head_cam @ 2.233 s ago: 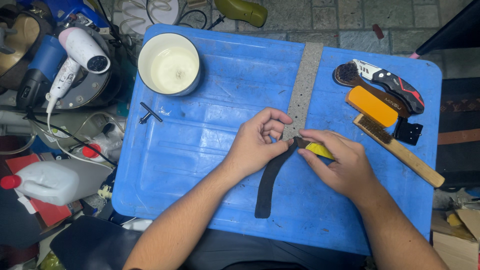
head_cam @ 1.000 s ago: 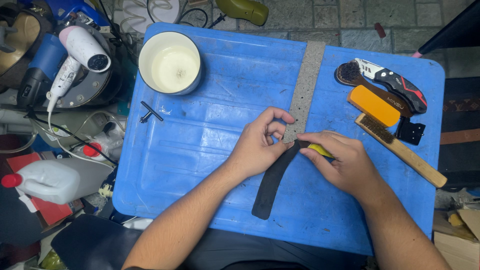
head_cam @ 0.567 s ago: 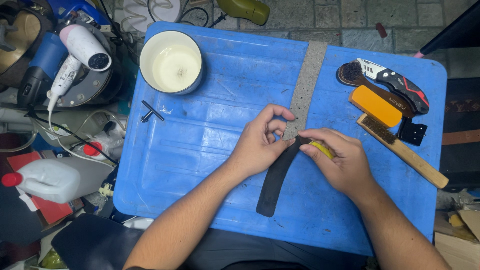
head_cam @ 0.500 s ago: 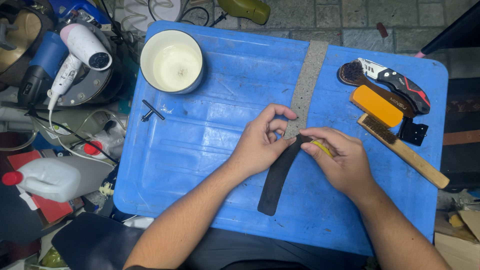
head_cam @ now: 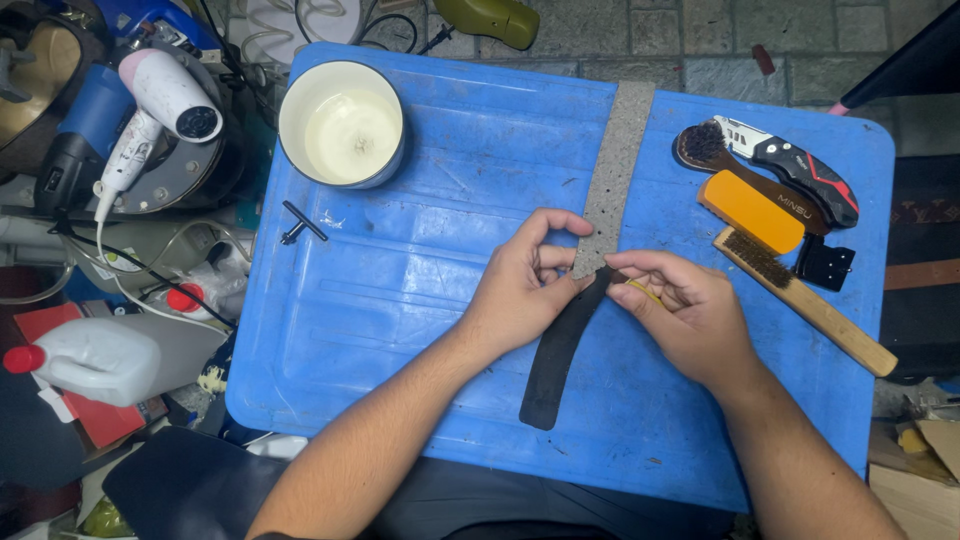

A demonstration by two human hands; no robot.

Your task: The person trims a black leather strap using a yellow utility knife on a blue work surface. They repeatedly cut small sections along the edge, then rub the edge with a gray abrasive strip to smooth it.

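Note:
A long strap lies on the blue plastic board [head_cam: 420,300]; its far part [head_cam: 618,150] is rough and grey, its near part [head_cam: 556,352] is black. My left hand [head_cam: 525,285] pinches the strap where grey meets black. My right hand [head_cam: 690,315] presses on the same spot from the right and grips a small yellow-handled tool [head_cam: 645,291], mostly hidden by the fingers.
A white tub of pale paste [head_cam: 342,122] stands at the board's far left, with a small black key [head_cam: 300,222] near it. Brushes [head_cam: 805,300], an orange block [head_cam: 750,212] and a folding knife [head_cam: 795,170] lie at the right. A hair dryer [head_cam: 150,110] and white jug [head_cam: 100,358] sit off the left edge.
The black end of the strap has swung slightly to the right. Both hands stay at the join, and less of the yellow tool shows in my right hand.

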